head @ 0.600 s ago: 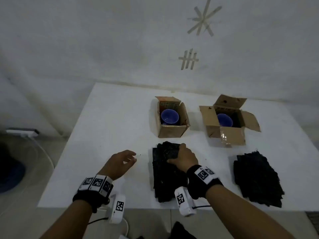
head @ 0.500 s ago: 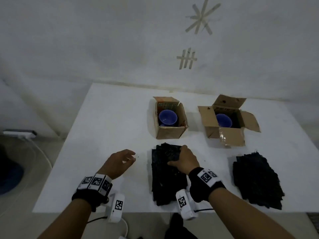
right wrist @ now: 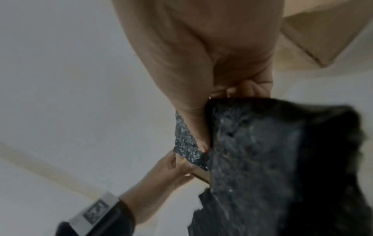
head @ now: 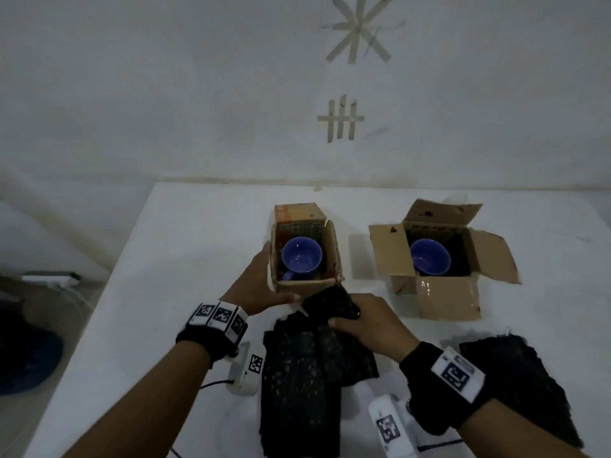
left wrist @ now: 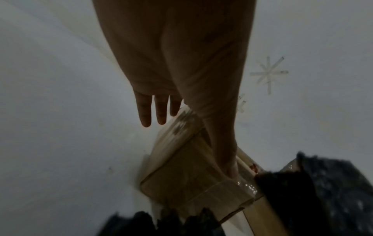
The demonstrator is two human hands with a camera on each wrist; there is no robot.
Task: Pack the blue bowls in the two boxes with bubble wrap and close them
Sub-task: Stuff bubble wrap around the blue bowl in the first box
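Two open cardboard boxes stand on the white table point(head: 198, 259). The left box point(head: 305, 282) holds a blue bowl point(head: 301, 259), and the right box point(head: 446, 299) holds another blue bowl point(head: 429, 261). My left hand point(head: 264, 282) braces the left box's near-left corner, fingers point(left wrist: 144, 111) straight along its side and thumb across the front of the left box point(left wrist: 181, 175). My right hand point(head: 350, 312) grips a crumpled sheet of black bubble wrap point(head: 327, 307), raised just in front of that box. In the right wrist view the right hand point(right wrist: 207, 127) pinches the sheet point(right wrist: 262, 151).
A stack of black bubble wrap point(head: 301, 391) lies under my right hand. A second stack point(head: 522, 385) lies at the table's right front. A wall with tape marks point(head: 342, 119) stands behind. On the floor at the left lie a power strip point(head: 49, 279) and a dark blue object point(head: 26, 358).
My left hand moved from the bare table forward onto the left box's corner. My right hand lifted the far end of the top bubble wrap sheet toward that box.
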